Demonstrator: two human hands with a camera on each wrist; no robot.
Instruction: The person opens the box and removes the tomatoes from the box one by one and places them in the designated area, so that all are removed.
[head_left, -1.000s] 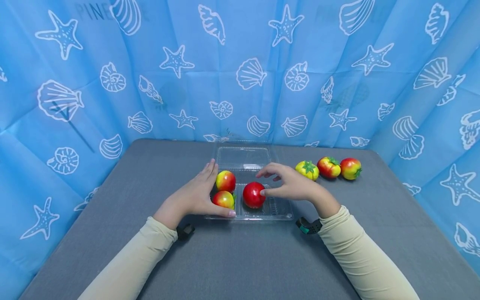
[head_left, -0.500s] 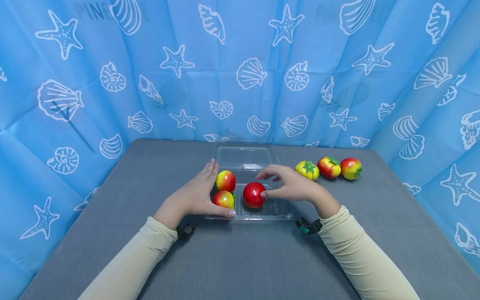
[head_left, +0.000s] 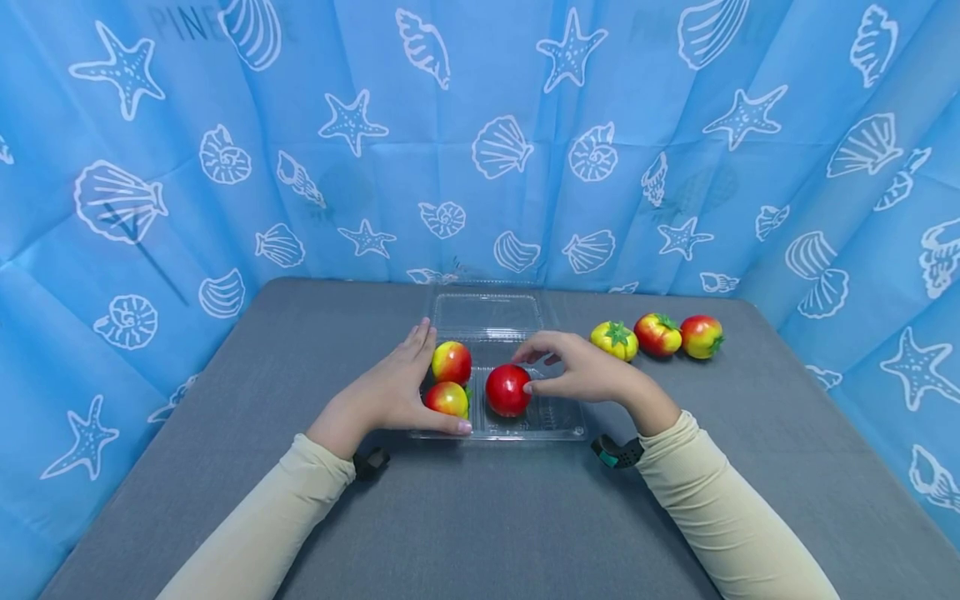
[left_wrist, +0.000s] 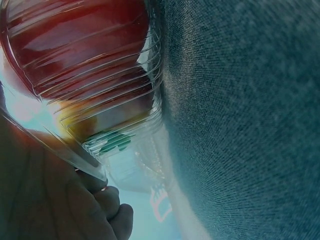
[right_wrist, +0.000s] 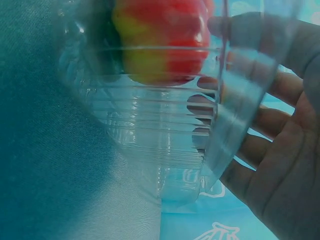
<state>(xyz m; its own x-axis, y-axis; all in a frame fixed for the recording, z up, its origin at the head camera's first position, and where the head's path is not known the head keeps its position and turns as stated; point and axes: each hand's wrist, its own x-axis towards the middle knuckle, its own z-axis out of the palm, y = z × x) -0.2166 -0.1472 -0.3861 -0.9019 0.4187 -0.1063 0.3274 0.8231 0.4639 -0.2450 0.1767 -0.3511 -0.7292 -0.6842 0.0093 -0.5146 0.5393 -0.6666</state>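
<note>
A clear plastic clamshell box (head_left: 525, 432) lies on the table with its lid (head_left: 487, 312) folded back. In its left part sit two red-and-yellow tomatoes (head_left: 452, 362), one behind the other. A glossy red tomato (head_left: 507, 390) is in the middle of the box. My left hand (head_left: 393, 387) lies along the box's left side, fingers extended, thumb across the front corner. My right hand (head_left: 581, 367) arches over the right side. Its thumb touches the red tomato and its bent fingers stay apart from it. The right wrist view shows these fingers (right_wrist: 255, 150) beyond the clear wall.
Right of the box stand a yellow tomato (head_left: 614, 341) with a green calyx and two red-and-yellow tomatoes (head_left: 658, 335) in a row. The grey cloth-covered table (head_left: 480, 517) meets a blue shell-print curtain (head_left: 480, 167) at the back.
The red tomato has shifted very slightly to the right, with my right thumb still against it. My left hand and the box keep their places.
</note>
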